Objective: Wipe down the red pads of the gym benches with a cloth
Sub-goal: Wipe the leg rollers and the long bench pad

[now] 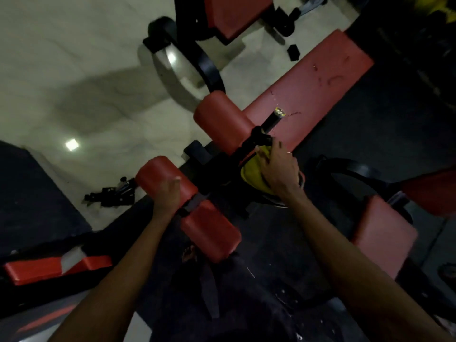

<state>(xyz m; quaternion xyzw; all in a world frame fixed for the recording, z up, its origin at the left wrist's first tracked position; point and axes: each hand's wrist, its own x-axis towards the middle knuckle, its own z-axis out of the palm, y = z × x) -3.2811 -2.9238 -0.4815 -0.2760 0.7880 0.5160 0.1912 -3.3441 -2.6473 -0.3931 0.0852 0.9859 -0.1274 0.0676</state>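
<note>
Head view has the right grip (278, 166) bunched round the yellow cloth (249, 172) at the near end of the long red pad (313, 87), whose length runs away up-right from it, while the left grip (167, 196), farther off, clasps a red roller pad (158, 172).

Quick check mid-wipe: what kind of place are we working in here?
Most likely a gym floor. A long red bench pad lies ahead, the left hand grips a red roller pad, the right hand holds a yellow cloth, and a second red bench stands beyond.
</note>
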